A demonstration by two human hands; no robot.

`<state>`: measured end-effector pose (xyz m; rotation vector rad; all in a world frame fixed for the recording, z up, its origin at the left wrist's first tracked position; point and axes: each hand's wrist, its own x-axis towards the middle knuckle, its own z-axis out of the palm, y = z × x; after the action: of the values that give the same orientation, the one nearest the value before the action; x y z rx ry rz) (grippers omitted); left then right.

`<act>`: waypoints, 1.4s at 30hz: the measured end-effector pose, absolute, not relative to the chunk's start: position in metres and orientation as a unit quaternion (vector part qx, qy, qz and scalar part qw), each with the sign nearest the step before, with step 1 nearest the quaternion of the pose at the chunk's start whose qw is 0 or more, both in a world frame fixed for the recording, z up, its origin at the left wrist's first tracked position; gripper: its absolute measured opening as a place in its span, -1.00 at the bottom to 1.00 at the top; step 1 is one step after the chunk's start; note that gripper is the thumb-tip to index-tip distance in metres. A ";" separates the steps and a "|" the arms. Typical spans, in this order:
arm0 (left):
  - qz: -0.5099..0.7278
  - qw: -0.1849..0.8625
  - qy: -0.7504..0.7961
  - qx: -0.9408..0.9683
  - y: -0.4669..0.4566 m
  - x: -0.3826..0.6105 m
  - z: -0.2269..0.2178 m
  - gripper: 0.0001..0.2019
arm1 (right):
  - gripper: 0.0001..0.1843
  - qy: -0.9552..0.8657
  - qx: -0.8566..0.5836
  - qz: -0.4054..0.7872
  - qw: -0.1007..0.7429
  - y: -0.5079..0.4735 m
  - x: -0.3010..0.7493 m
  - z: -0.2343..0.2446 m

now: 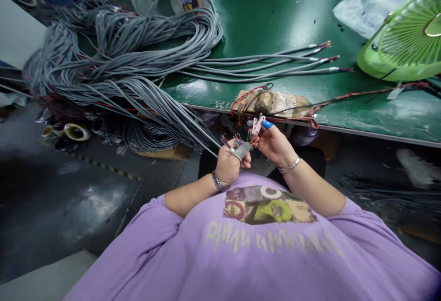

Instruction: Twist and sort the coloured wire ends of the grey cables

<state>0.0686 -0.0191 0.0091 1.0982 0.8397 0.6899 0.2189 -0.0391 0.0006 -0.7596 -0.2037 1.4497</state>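
Note:
My left hand [229,165] is closed round the ends of grey cables, whose thin coloured wires [237,139] fan out above the fist. A grey wrapped piece [242,150] lies across its fingers. Close beside it, my right hand [275,147] pinches fine orange-brown wires [254,141] at the end of that grey piece. A blue cover [267,124] sits on one of its fingertips. Right by this fingertip is a pink clip [257,125] at the bench edge; whether the finger touches it I cannot tell.
A large bundle of grey cables [138,57] is heaped across the left of the green bench [268,11]. Several stripped cable ends [324,57] point right. A tape-wrapped block [285,103] lies at the front edge. Farther right are a green fan [406,39] and a plastic bag [370,9].

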 end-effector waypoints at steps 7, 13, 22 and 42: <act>0.317 0.710 0.402 0.483 -0.016 0.079 0.013 -0.59 | -0.55 -0.094 -0.352 0.627 0.689 -0.036 0.218 -0.001; 0.317 0.720 0.411 0.461 -0.015 0.085 0.015 -0.60 | -0.61 -0.042 -0.370 0.600 0.708 -0.027 0.218 -0.002; 0.280 0.729 0.423 0.459 -0.017 0.088 0.014 -0.58 | -0.67 -0.058 -0.364 0.601 0.710 -0.026 0.219 0.002; 0.265 0.753 0.417 0.434 -0.012 0.091 0.025 -0.70 | -0.64 -0.072 -0.379 0.594 0.706 -0.025 0.221 -0.003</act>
<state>0.0910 -0.0124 0.0253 0.9472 0.9102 0.5778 0.2213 -0.0252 -0.0034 -0.8417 -0.1604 1.3207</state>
